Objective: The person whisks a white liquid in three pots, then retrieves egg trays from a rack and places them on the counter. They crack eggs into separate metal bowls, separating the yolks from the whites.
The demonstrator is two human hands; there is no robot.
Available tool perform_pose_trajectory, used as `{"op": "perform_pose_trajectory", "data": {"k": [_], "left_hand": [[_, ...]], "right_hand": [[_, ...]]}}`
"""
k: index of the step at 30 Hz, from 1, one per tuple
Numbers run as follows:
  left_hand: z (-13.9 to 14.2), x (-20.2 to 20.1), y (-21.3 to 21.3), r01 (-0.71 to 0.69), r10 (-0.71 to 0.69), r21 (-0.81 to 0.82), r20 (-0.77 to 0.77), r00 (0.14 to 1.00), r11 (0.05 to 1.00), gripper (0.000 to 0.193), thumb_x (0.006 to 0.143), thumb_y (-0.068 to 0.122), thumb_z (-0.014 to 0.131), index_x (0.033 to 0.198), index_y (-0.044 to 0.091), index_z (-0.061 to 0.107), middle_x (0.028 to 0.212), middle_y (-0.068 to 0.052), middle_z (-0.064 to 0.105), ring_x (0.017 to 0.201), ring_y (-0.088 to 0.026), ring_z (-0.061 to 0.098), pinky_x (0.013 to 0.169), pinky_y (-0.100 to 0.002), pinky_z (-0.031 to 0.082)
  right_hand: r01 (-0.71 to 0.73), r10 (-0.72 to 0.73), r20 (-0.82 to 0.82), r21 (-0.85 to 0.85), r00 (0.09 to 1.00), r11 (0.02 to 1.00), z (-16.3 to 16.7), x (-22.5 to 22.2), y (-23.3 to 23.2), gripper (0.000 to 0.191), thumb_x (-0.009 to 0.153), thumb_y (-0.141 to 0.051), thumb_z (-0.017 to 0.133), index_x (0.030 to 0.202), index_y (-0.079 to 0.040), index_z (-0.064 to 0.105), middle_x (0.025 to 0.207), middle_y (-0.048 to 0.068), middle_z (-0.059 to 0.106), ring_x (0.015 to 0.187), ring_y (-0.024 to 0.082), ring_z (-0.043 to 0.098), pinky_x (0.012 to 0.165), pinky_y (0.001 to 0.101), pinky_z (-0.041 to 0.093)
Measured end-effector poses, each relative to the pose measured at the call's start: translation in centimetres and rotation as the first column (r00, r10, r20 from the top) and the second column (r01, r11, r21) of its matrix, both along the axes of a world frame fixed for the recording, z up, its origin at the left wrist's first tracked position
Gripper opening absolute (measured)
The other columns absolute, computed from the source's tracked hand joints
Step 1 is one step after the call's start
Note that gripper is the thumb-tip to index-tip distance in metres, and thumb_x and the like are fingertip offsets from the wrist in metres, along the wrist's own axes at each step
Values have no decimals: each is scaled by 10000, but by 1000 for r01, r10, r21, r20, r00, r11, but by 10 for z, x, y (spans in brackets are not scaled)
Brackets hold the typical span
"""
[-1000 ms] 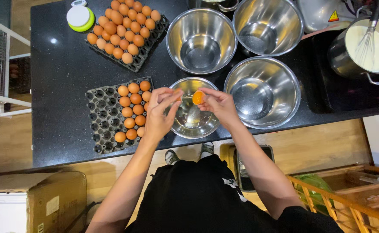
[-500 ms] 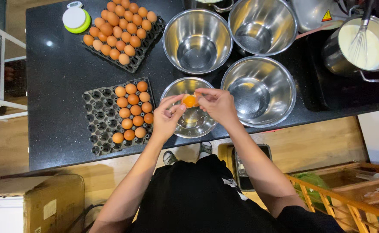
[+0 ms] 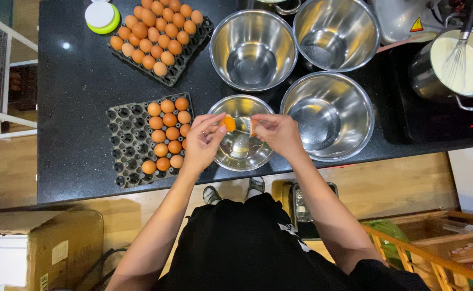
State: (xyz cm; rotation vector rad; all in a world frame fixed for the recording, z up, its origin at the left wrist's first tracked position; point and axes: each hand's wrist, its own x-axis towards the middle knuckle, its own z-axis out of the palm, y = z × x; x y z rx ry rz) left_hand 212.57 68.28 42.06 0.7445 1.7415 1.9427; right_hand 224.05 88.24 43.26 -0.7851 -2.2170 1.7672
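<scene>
Both hands meet over the small shiny steel bowl (image 3: 240, 141) that stands at the near edge of the black speckled stone table (image 3: 75, 108). The left hand (image 3: 203, 141) pinches a half eggshell holding an orange yolk (image 3: 229, 124) between thumb and fingertips, its grip clenched around that shell. The right hand (image 3: 279, 132) grasps the other brown eggshell half (image 3: 252, 127) in the same pinching way, just beside the first half and a little apart from it. Clear egg white lies in the bottom of the small bowl below them. Just left of the left hand sits a dark grey egg tray (image 3: 147, 137), its right part filled with brown eggs and its left cups bare. Farther off, at the far left, a second dark tray packed with brown eggs (image 3: 158, 37) lies at an angle, with a round white and green lid (image 3: 102, 16) beside it. Three larger steel mixing bowls stand around the small one: one to its right (image 3: 328, 116), one beyond it (image 3: 253, 49), and one at the far right (image 3: 336, 33). On a black cooktop (image 3: 435, 118) at the right edge, a steel pot of pale cream (image 3: 457, 67) holds a wire whisk (image 3: 457, 54).
</scene>
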Motion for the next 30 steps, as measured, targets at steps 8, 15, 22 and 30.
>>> {"op": "perform_pose_trajectory", "data": {"k": [8,15,22,30], "left_hand": [[34,11,6,-13,-24,-144,-247,969,990,368,948,14,724,1309,84,703,1294,-76,545,1077,-144,688,906,-251,609],[56,18,4,-108,-42,-300,-453,890,948,352,912,52,761,1256,122,742,1297,-108,569,962,-176,703,870,-276,601],[49,10,-1,-149,-53,-329,-532,845,933,364,903,52,765,1258,126,750,1321,-122,565,981,-207,703,867,-310,578],[45,18,6,24,-109,-197,-433,895,980,378,920,11,743,1283,113,724,1344,-122,560,1049,-200,731,921,-304,606]], "right_hand": [[-126,67,-204,-296,977,947,-32,-9,-6,328,948,-55,629,1262,-30,719,962,122,780,787,136,749,710,258,625],[-86,-19,-205,-491,979,867,-39,-10,-8,327,967,-75,602,1271,-12,704,1030,117,772,802,146,742,715,272,622],[5,-72,-96,-567,993,823,-39,-9,3,333,974,-118,607,1268,6,703,947,119,757,755,146,728,679,262,606],[31,-76,-83,-444,994,895,-30,-10,10,329,970,-145,612,1226,28,726,896,118,758,693,118,700,635,245,596]]}}
